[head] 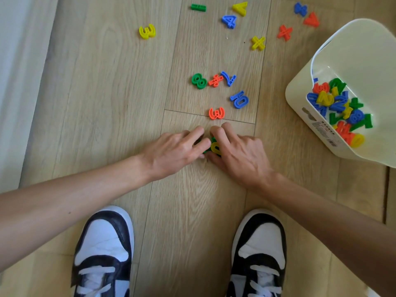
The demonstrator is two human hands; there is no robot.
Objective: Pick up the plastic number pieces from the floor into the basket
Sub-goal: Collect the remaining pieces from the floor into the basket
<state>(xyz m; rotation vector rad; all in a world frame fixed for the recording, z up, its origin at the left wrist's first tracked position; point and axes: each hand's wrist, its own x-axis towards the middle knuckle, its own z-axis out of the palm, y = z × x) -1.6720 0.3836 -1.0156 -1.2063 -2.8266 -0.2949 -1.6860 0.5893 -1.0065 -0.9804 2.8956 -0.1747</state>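
Observation:
Both hands meet low on the wooden floor in the head view. My left hand [177, 151] curls its fingers over a green piece [207, 149] that is mostly hidden. My right hand [237, 153] pinches a yellow piece [215, 147] beside it. Just beyond the fingertips lies an orange 3 [216, 113]. Farther out are a blue piece [240, 100], a green 8 [199, 81], an orange division sign [215, 80] and a blue 7 [229, 78]. The cream basket [300, 99] stands at the right, holding several coloured pieces.
More pieces lie at the far end: a yellow 3 [147, 31], a green bar [198, 7], a blue 4 [229, 21], a yellow X [258, 43], an orange X [285, 32]. My two black-and-white shoes [102, 249] stand at the bottom. A white wall edge [15, 82] runs along the left.

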